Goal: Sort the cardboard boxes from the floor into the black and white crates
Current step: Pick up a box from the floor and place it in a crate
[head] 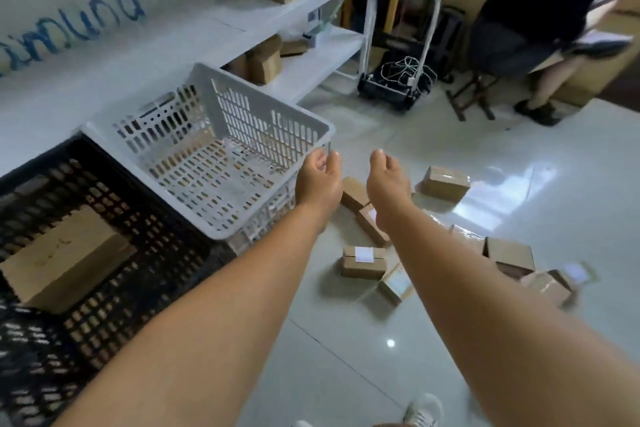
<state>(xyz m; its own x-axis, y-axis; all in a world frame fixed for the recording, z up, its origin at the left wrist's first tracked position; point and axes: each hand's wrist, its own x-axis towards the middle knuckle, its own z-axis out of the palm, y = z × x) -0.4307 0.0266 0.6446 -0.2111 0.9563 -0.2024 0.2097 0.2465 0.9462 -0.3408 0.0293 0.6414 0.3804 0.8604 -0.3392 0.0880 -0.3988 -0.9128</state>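
Observation:
Both my arms reach forward over the floor. My left hand (pixel 319 180) hovers at the near corner of the white crate (pixel 266 232), fingers curled loosely, holding nothing. My right hand (pixel 388 184) is beside it, palm turned inward, fingers apart and empty. The white crate holds no boxes. To its left the black crate (pixel 166 253) contains one large cardboard box (pixel 65 260). Several small cardboard boxes lie scattered on the glossy floor below and right of my hands, among them one with a white label (pixel 363 262) and one farther off (pixel 446 183).
White shelving (pixel 311 3) with more cardboard boxes runs along the wall behind the crates. A folding hand cart (pixel 398 83) stands ahead. A person sits on a stool (pixel 474 94) at the upper right beside stacked cartons. My shoe (pixel 424 411) shows at the bottom.

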